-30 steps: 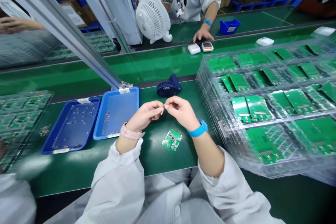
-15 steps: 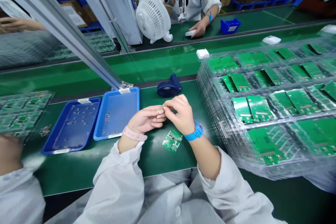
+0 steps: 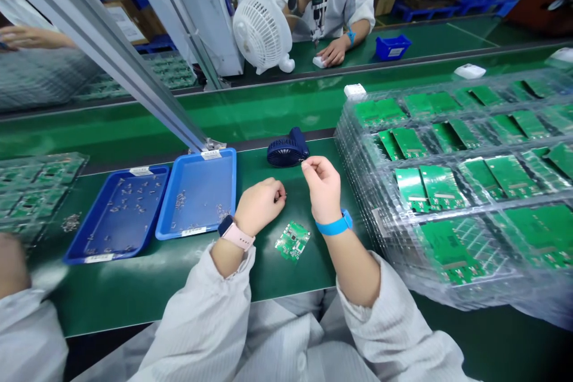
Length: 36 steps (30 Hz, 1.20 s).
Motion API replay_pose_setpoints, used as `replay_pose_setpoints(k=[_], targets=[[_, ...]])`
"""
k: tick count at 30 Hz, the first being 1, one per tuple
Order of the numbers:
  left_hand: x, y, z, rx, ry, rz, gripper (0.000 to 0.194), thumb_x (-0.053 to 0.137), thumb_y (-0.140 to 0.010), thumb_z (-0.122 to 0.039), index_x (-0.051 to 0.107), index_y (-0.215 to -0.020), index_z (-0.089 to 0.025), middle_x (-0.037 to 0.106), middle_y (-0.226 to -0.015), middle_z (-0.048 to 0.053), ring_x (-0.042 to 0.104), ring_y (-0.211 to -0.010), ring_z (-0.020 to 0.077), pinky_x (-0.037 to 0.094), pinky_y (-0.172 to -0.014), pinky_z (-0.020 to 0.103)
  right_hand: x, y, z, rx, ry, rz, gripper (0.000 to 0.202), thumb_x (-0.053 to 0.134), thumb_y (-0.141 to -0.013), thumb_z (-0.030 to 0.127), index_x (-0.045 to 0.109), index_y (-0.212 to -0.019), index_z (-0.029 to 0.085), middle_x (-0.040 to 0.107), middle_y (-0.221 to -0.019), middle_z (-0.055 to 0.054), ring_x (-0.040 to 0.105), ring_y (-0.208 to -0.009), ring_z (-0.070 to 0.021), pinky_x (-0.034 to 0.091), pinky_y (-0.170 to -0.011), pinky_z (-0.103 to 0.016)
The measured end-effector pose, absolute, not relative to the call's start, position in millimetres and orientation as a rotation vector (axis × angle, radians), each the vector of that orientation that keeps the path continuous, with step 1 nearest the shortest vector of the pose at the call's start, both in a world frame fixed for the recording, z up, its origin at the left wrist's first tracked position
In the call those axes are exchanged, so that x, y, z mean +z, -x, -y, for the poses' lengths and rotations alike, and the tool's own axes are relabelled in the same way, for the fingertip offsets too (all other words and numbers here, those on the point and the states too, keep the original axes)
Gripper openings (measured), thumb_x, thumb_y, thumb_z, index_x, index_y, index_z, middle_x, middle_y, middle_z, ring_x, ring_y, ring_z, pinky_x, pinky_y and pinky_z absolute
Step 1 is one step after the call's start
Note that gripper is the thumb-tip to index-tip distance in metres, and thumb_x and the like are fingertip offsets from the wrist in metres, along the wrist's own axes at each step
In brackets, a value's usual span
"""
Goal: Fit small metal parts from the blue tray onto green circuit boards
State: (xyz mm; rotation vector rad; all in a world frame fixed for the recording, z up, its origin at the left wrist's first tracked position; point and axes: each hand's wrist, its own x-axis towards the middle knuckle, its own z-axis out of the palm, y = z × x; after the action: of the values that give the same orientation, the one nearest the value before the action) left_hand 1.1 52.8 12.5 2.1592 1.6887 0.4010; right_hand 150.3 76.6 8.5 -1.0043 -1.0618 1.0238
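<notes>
My right hand (image 3: 323, 188) is raised over the green work surface, thumb and finger pinched on a small metal part (image 3: 302, 160) whose exact kind is too small to tell. To its left, my left hand (image 3: 259, 206) is curled closed, back up; whatever its fingers hold is hidden. Below and between the two hands lies a green circuit board (image 3: 293, 240), flat and touched by neither. A dark blue handheld fan (image 3: 286, 150) lies just beyond my right fingertips.
Two blue trays (image 3: 165, 215) with small metal parts stand at left, a loose pile of parts (image 3: 71, 222) beside them. Stacked clear plastic trays (image 3: 380, 215) of circuit boards fill the right. A metal post (image 3: 172, 113) slants across. Opposite, a co-worker's hand (image 3: 333, 52) holds a white piece.
My hands, together before, have come apart: the left turned back up and curled, the right moved up and right with the small metal part. The circuit board stays where it was.
</notes>
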Motion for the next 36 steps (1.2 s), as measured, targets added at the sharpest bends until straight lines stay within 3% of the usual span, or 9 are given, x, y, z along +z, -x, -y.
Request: replay_pose_setpoints(k=[3,8,12,16,20,27,33,36], targets=[[12,2,-54,0.413,-2.157,-1.704,0.005,0.061,-0.081,-0.023,0.063,-0.081,-0.019,0.060,-0.083,0.003,0.057,-0.075,0.0176,0.039,-0.065,0.028,10,-150,-76,1.039,1.013,1.048,0.015,0.061,-0.082,0.036,0.057,-0.080,0.021,0.051,-0.071,0.002,0.046,-0.068,-0.0135,0.039,-0.061,-0.027],[14,0,-56,0.366,-2.325,-1.654,0.015,0.053,-0.086,-0.016,0.067,-0.089,-0.020,0.063,-0.093,0.005,0.059,-0.088,0.0202,0.040,-0.078,0.032,13,-150,-76,1.101,1.013,1.001,0.013,0.060,-0.081,0.034,0.057,-0.080,0.021,0.049,-0.068,0.004,0.042,-0.063,-0.0114,0.036,-0.058,-0.026],[19,1,-56,0.481,-2.238,-1.623,0.010,0.058,-0.088,-0.024,0.064,-0.093,-0.019,0.061,-0.094,0.005,0.058,-0.089,0.0199,0.040,-0.079,0.032,14,-151,-76,1.100,1.002,0.983,0.013,0.061,-0.080,0.033,0.058,-0.080,0.020,0.049,-0.068,0.004,0.042,-0.063,-0.0111,0.036,-0.059,-0.026],[24,3,-47,0.160,-2.173,-1.266,0.039,0.076,-0.074,-0.040,0.063,-0.107,-0.024,0.057,-0.104,0.004,0.054,-0.100,0.0229,0.040,-0.088,0.035,14,-151,-76,1.120,0.990,0.961,0.012,0.062,-0.079,0.032,0.058,-0.079,0.020,0.047,-0.066,0.004,0.040,-0.061,-0.0108,0.034,-0.057,-0.026],[25,-5,-33,-0.104,-2.272,-1.317,0.071,0.088,-0.057,-0.042,0.058,-0.120,-0.029,0.049,-0.114,0.006,0.045,-0.107,0.0286,0.035,-0.091,0.040,15,-149,-75,1.139,1.003,0.966,0.012,0.062,-0.079,0.033,0.058,-0.078,0.021,0.047,-0.065,0.004,0.040,-0.061,-0.0109,0.034,-0.056,-0.026],[25,-11,-30,-0.152,-2.309,-1.291,0.041,0.085,-0.064,-0.038,0.060,-0.091,-0.020,0.047,-0.114,0.007,0.044,-0.106,0.0265,0.035,-0.087,0.037,16,-149,-74,1.169,1.008,0.981,0.013,0.061,-0.078,0.033,0.058,-0.079,0.021,0.047,-0.066,0.004,0.040,-0.061,-0.0110,0.035,-0.058,-0.026],[29,-12,-32,0.000,-2.384,-1.479,0.037,0.068,-0.083,-0.036,0.057,-0.116,-0.023,0.053,-0.112,0.008,0.048,-0.107,0.0277,0.036,-0.088,0.040,16,-148,-74,1.180,0.999,1.000,0.014,0.062,-0.078,0.034,0.057,-0.080,0.021,0.048,-0.067,0.004,0.042,-0.062,-0.0110,0.038,-0.060,-0.026],[29,-12,-32,0.003,-2.379,-1.551,0.052,0.071,-0.080,-0.047,0.056,-0.122,-0.021,0.052,-0.115,0.011,0.048,-0.107,0.0297,0.038,-0.089,0.042,16,-148,-74,1.190,0.988,0.987,0.013,0.062,-0.078,0.033,0.057,-0.079,0.021,0.048,-0.067,0.004,0.042,-0.062,-0.0109,0.038,-0.060,-0.026]])
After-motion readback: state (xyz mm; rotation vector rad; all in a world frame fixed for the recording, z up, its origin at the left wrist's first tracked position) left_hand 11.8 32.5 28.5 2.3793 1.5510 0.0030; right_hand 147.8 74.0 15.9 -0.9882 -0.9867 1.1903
